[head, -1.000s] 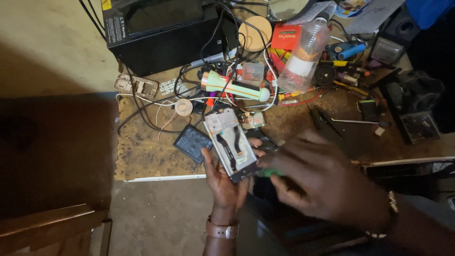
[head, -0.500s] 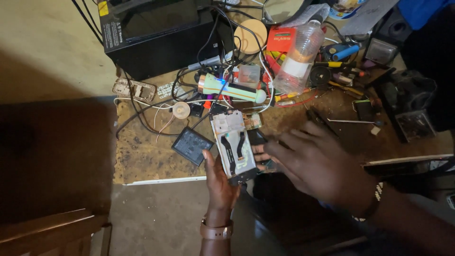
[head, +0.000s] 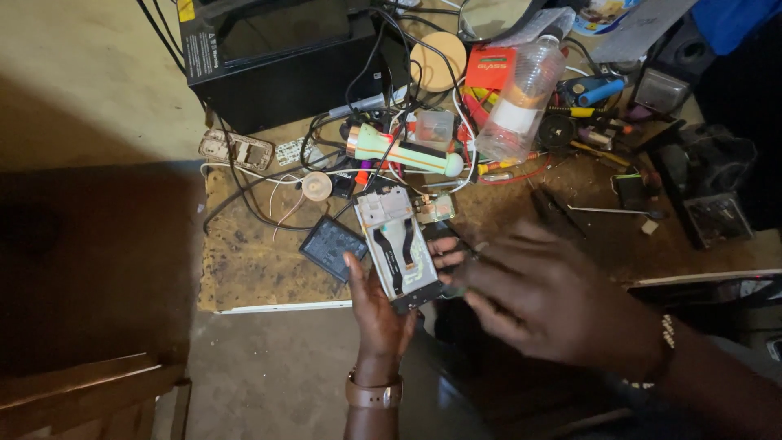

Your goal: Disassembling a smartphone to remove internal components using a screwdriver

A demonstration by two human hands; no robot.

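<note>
Left hand (head: 376, 314) cradles the opened phone (head: 399, 248) from beneath, fingers clamped on its edges, above the worktable's (head: 244, 269) near edge. Right hand (head: 546, 301) hovers just beside it, fingers spread, blurred; whether it pinches anything, I cannot tell. A dark battery (head: 330, 247) lies beside the phone. Beyond, tangled cables, a pale green torch (head: 403, 152), a plastic bottle (head: 521, 98), then a black box (head: 277, 57).

One opened phone (head: 399, 248), one battery (head: 328, 246), one plastic bottle (head: 519, 99), one torch (head: 403, 152), perhaps two screwdrivers (head: 497, 167).
</note>
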